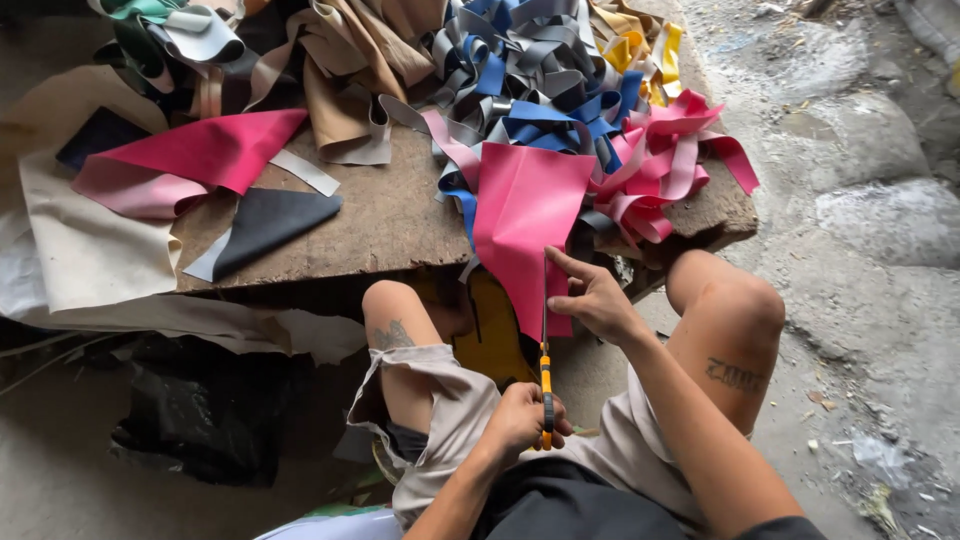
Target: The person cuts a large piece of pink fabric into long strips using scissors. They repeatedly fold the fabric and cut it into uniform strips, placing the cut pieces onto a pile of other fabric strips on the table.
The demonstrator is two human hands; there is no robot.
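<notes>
A: While the bright pink sheet of soft faux leather (527, 225) hangs off the worktop (390, 215) edge, where is each grip?

B: My left hand (522, 418) is closed on the orange-handled scissors (546, 375); my right hand (592, 297) pinches the sheet's lower edge. Light, floppy, probably slick; hold beside the cut.

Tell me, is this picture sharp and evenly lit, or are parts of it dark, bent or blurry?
Head view: soft daylight, no glare; the pink sheet and scissors look sharp. Under the wooden table it falls into deep shadow, and the black bag there loses detail. The left hand and right hand show little blur. The wide lens bends the frame edges, and the ground at far right looks soft.
</notes>
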